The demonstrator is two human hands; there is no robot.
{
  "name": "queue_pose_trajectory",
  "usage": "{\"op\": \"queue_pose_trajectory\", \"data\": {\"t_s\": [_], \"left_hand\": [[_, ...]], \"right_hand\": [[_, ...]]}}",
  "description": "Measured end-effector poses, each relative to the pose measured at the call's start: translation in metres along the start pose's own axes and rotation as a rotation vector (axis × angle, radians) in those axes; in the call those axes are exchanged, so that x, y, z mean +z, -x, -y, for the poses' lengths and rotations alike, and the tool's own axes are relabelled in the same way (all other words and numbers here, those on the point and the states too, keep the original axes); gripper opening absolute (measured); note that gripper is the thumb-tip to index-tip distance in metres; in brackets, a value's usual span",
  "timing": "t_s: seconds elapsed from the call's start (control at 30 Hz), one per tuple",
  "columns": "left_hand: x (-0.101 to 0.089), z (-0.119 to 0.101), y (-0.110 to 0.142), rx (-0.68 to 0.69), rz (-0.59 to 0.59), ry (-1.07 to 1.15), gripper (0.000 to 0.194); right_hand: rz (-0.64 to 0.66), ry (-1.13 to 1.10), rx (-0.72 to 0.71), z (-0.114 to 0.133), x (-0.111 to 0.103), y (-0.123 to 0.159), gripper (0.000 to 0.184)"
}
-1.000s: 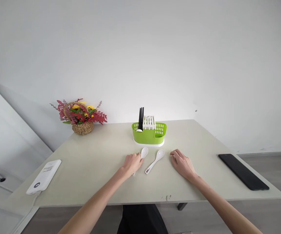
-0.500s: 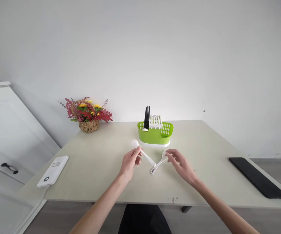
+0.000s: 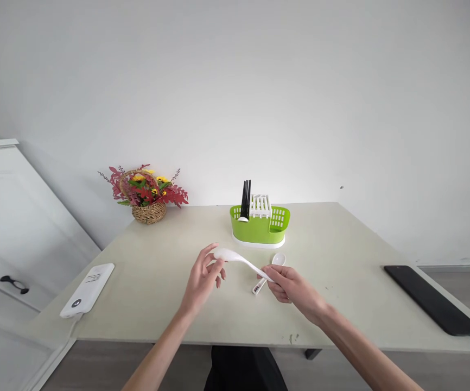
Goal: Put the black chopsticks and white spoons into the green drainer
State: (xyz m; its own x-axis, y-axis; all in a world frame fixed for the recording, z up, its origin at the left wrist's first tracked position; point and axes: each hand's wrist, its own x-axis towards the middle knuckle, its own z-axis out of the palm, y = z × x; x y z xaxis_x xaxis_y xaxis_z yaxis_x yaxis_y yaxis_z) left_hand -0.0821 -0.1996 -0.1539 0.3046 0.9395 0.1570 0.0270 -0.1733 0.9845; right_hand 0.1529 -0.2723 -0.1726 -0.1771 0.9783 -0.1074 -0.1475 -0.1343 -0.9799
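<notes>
A white spoon (image 3: 241,259) is held aslant above the table, its bowl to the left and its handle to the right. The end of the handle is gripped by my right hand (image 3: 294,285), fingers closed. At the bowl, my left hand (image 3: 202,277) has its thumb and index finger on either side, with the other fingers loosely curled. A second white spoon (image 3: 279,259) lies on the table just behind my right hand, which hides its middle; its handle end bears a small dark label. Behind both spoons stands a green cutlery basket (image 3: 255,233) on a white base.
Black chopsticks (image 3: 245,201) stand in the basket's left part, beside a white slatted insert (image 3: 261,206). A flower basket (image 3: 149,212) is at the back left. A white power bank (image 3: 87,290) with a cable lies left, and a black flat object (image 3: 432,298) lies right.
My right hand has come over and closed on the spoon's handle. My left hand has shifted from the handle to the bowl, and the spoon lies flatter. The other spoon stays put.
</notes>
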Motion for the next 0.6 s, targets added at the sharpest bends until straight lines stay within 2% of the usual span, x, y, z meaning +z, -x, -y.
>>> {"op": "queue_pose_trajectory", "data": {"t_s": [0.13,0.3,0.43,0.53,0.6], "left_hand": [[-0.016,-0.005,0.003,0.05,0.198,-0.167,0.058],[-0.02,-0.022,0.009,0.142,0.242,-0.349,0.044],[-0.02,-0.034,0.011,0.226,0.169,-0.477,0.039],[-0.024,-0.038,0.006,0.289,0.03,-0.483,0.038],[-0.031,-0.04,-0.002,0.345,-0.095,-0.446,0.038]], "right_hand": [[0.088,-0.042,0.049,0.003,-0.011,0.002,0.046],[0.176,-0.098,0.126,0.006,-0.018,-0.004,0.044],[0.186,-0.136,0.078,0.012,-0.012,-0.008,0.04],[0.154,-0.145,-0.001,0.016,-0.013,-0.006,0.038],[0.114,-0.124,-0.031,0.014,-0.024,-0.002,0.039]]}}
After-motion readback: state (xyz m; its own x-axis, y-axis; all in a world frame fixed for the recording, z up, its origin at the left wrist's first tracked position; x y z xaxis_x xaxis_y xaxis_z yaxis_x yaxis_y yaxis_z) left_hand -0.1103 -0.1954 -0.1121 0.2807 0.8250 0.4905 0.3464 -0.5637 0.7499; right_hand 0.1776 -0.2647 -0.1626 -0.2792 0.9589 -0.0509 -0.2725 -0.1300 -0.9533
